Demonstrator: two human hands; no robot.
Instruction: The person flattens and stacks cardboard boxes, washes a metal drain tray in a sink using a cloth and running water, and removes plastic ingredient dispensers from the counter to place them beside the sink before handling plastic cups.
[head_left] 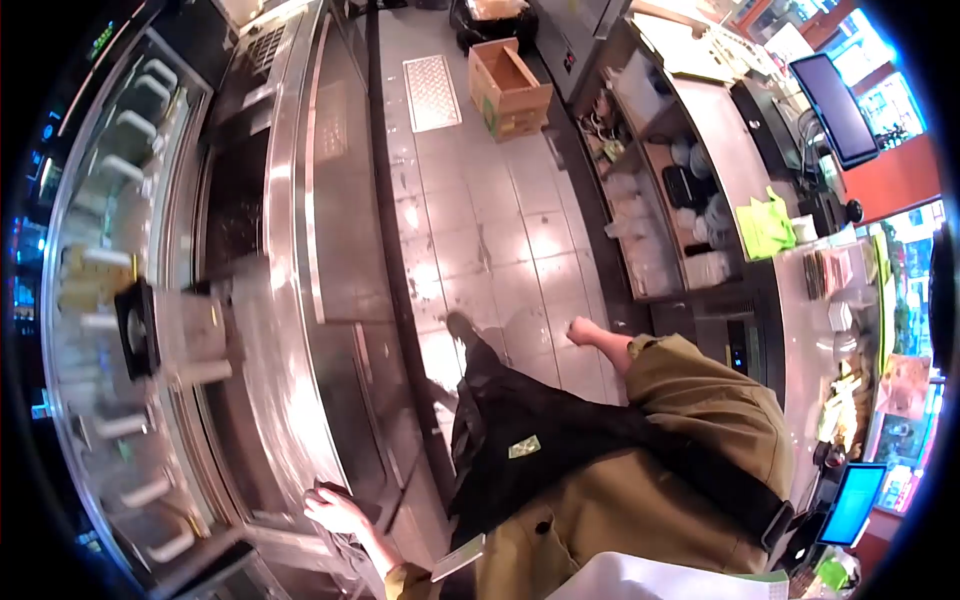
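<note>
My left hand (335, 510) is low in the view, at the edge of the steel counter (300, 400). Its fingers are bent around something dark that is too small to make out. Out over the tiled floor (470, 220) hangs my right hand (582, 330), its fingers curled in and no object showing in it. A black apron (530, 430) covers the front of my olive-brown clothing (600, 500).
An open cardboard box (510, 118) stands on the floor ahead, beyond a metal floor plate (433, 92). Shelves (655, 180) with stacked containers line the right. A glass-fronted case (120, 200) with white-handled bins runs along the left. Two screens (835, 108) are at far right.
</note>
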